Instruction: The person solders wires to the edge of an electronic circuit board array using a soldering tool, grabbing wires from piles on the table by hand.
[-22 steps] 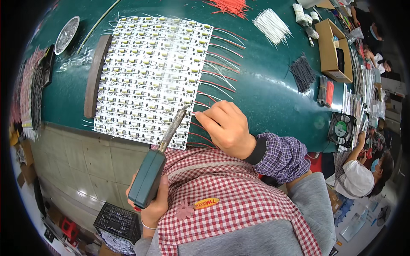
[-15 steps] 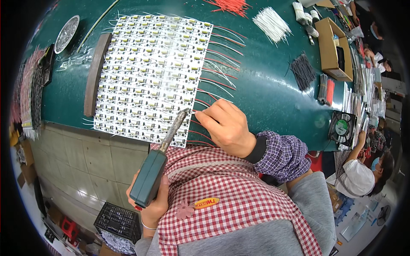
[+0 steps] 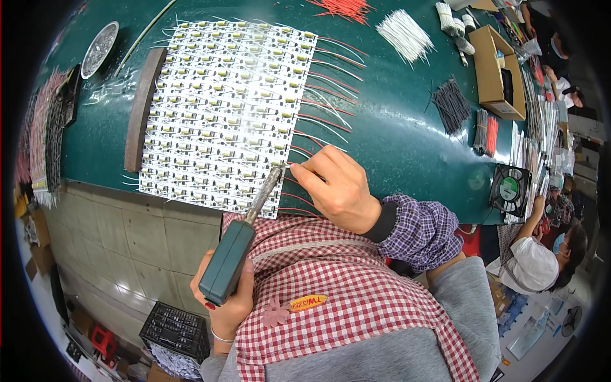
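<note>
A green soldering gun (image 3: 226,262) is gripped in my left hand (image 3: 234,313), its metal barrel slanting up and right. Its tip meets the right edge of a white panel of circuit boards (image 3: 219,121), which carries rows of small yellow and black components. My right hand (image 3: 340,191) is closed in a pinch just beside that tip, on a thin wire mostly hidden by the fingers. Along the same edge, red and white wires (image 3: 331,86) stick out to the right over the green table.
A brown bar (image 3: 145,109) lies against the panel's left side. Farther off are a metal dish (image 3: 100,51), red wires (image 3: 340,9), white wires (image 3: 405,37), black wires (image 3: 451,106), a cardboard box (image 3: 495,73) and a small fan (image 3: 509,191). A co-worker (image 3: 531,264) sits at right.
The soldering gun has shifted slightly down and right, its tip closer to my right fingertips. My right hand has barely moved, still pinching at the panel edge.
</note>
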`<state>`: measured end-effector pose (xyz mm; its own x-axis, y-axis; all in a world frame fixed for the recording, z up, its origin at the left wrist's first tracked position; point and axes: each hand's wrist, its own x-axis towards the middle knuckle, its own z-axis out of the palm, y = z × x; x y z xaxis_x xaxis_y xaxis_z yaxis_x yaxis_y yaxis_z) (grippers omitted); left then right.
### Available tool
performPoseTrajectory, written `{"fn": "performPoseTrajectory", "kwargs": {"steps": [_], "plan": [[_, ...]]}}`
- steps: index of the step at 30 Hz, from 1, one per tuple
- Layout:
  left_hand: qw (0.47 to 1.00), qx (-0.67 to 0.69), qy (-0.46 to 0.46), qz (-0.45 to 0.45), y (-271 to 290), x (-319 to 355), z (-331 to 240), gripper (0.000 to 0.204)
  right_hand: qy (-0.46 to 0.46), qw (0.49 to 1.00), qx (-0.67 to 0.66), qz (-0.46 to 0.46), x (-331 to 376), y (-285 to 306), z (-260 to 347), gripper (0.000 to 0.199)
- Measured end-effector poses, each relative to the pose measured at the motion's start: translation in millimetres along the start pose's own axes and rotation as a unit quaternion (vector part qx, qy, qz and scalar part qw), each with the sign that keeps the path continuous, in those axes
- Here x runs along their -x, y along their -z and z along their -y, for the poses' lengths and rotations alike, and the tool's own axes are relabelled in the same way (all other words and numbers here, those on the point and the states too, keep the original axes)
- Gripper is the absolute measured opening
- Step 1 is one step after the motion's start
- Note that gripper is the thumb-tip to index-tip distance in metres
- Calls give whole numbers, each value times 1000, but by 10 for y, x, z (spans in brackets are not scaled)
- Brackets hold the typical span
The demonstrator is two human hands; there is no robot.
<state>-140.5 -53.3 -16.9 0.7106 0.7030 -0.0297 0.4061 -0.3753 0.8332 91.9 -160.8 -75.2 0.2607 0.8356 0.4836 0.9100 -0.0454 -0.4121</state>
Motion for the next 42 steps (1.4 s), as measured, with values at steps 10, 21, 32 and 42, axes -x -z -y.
{"fn": "performPoseTrajectory", "kwargs": {"steps": [10, 21, 32, 42], "plan": [[998, 24, 23, -47, 4, 169, 126, 20, -5, 1000, 2, -2, -13, 4, 16, 24], [999, 10, 3, -42, 55, 173, 87, 21, -5, 999, -15, -38, 3, 39, 91, 30], [999, 29, 2, -27, 68, 235, 98, 19, -16, 999, -30, 0, 90, 5, 177, 22], [1000, 6, -4, 3, 66, 196, 59, 16, -8, 1000, -21, -6, 101, -24, 169, 23]]}}
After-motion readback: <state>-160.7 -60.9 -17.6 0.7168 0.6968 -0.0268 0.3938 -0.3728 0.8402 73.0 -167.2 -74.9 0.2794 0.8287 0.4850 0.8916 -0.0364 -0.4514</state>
